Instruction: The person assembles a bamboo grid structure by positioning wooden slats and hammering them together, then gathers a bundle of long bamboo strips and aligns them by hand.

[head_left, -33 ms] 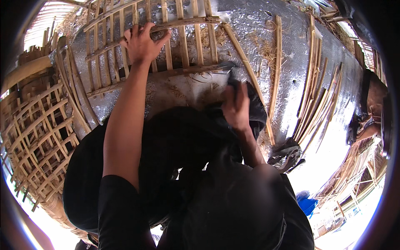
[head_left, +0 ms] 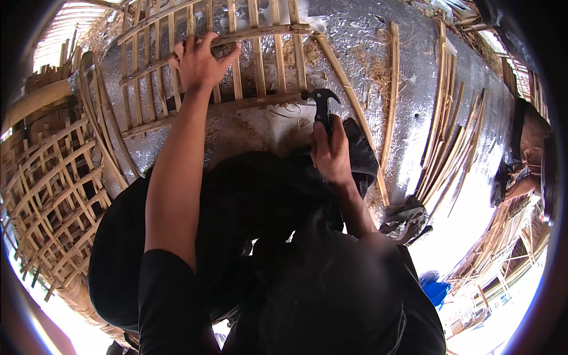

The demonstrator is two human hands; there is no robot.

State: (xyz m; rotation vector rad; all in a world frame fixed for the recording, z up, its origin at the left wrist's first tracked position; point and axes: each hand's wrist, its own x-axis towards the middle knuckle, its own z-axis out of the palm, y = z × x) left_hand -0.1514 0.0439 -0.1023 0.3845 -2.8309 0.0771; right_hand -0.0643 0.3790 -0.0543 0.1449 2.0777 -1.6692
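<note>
A ladder-like bamboo lattice [head_left: 258, 59] lies on a shiny foil sheet ahead of me, its thin slats crossed by longer rails. My left hand [head_left: 203, 64] reaches over it, with bent, spread fingers hooked around the middle rail and slats. In my right hand [head_left: 332, 152] is a small black claw hammer [head_left: 321, 109], gripped by its handle. The hammer's striking face is at the right end of the near rail [head_left: 260, 102], touching it or very close. No nail can be made out there.
Loose bamboo strips [head_left: 441, 89] lie on the foil sheet [head_left: 414, 115] to the right. A woven bamboo panel [head_left: 53, 204] stands at the left. Crumpled black material [head_left: 407, 220] lies by my right forearm. Another person's bare leg [head_left: 532, 139] shows at the far right edge.
The hammer, a blur just before, is now sharp, with its head at the near rail's right end. My right hand has shifted slightly; my left hand keeps its place on the lattice.
</note>
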